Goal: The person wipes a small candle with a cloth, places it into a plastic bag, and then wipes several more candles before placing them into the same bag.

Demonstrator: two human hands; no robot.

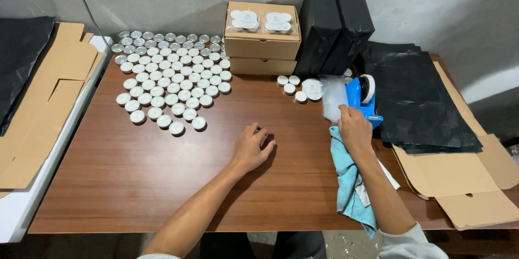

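Observation:
My left hand (251, 147) rests palm down on the brown wooden table (135, 172), fingers loosely curled, holding nothing. My right hand (354, 128) grips a blurred clear plastic bag (333, 97) just left of a blue tape dispenser (363, 99). A light blue cloth (348, 183) lies under my right forearm. Several white tealight candles (173, 83) in metal cups are laid out in rows at the table's far left. A few more tealights (294, 86) sit near the bag.
Two stacked cardboard boxes (262, 40) with packed candles on top stand at the back. Black wrapped packages (332, 29) lean against the wall. Black sheets (419, 102) and flat cardboard (465, 178) lie at right; more flat cardboard (46, 97) at left.

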